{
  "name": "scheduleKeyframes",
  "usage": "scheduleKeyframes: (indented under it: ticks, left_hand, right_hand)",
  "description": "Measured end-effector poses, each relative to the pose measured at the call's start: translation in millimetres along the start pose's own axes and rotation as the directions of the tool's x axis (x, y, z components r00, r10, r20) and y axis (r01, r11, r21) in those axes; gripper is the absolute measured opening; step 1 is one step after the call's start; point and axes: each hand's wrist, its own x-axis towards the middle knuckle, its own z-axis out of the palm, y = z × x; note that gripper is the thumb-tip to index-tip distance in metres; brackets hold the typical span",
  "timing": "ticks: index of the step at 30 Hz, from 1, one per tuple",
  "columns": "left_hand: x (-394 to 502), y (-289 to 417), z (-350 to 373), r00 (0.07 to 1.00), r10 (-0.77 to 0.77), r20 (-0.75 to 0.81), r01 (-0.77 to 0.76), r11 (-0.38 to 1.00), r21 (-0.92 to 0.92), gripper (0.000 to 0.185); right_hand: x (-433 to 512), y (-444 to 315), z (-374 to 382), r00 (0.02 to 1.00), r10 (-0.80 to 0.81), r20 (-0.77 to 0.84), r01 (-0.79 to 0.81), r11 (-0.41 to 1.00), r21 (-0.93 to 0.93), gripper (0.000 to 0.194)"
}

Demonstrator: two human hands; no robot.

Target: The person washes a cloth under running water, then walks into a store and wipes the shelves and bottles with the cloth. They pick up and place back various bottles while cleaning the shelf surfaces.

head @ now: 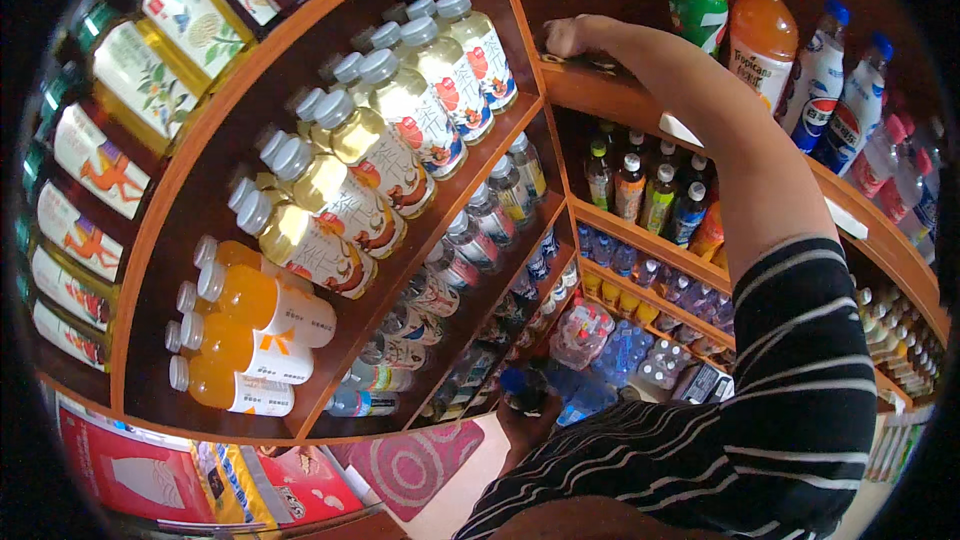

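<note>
My right hand (568, 37) is at the far end of my raised bare arm, at the corner of the upper wooden shelf (630, 94). Something small and dark lies beside it on the board; whether the fingers hold anything is unclear. Low down, in shade, my left hand (529, 420) is closed around a dark bottle with a blue cap (517, 382). Large soft-drink bottles stand right of my right hand: a green one (699, 4), an orange Tropicana bottle (763, 37) and blue-and-white Pepsi bottles (817, 82).
Wooden shelves on the left hold pale tea bottles (382, 157) and orange drink bottles (255, 345). Small bottles (660, 195) fill the corner shelves. Shrink-wrapped bottle packs (619, 352) stand on the floor. A pink patterned mat (412, 465) and red packages (135, 465) are at lower left.
</note>
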Motion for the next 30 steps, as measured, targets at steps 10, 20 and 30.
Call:
scheduleKeyframes:
  ticks: [10, 20, 30]
  left_hand:
    - [-17, 8, -19, 0.989, 0.037, -0.144, -0.033, 0.999, 0.031, 0.058]
    - [-16, -17, -29, 0.982, 0.023, -0.186, -0.026, 1.0, -0.013, 0.056]
    - [-41, -8, -15, 0.911, 0.188, -0.368, -0.073, 0.95, 0.304, 0.072]
  right_hand:
    - [-40, -139, -97, 0.927, -0.106, -0.36, 0.35, -0.104, 0.931, 0.044]
    - [-5, -28, 10, 1.0, -0.015, 0.004, 0.009, 0.739, 0.674, 0.041]
    - [-51, 10, -2, 0.987, -0.132, -0.094, 0.12, 0.985, -0.124, 0.038]
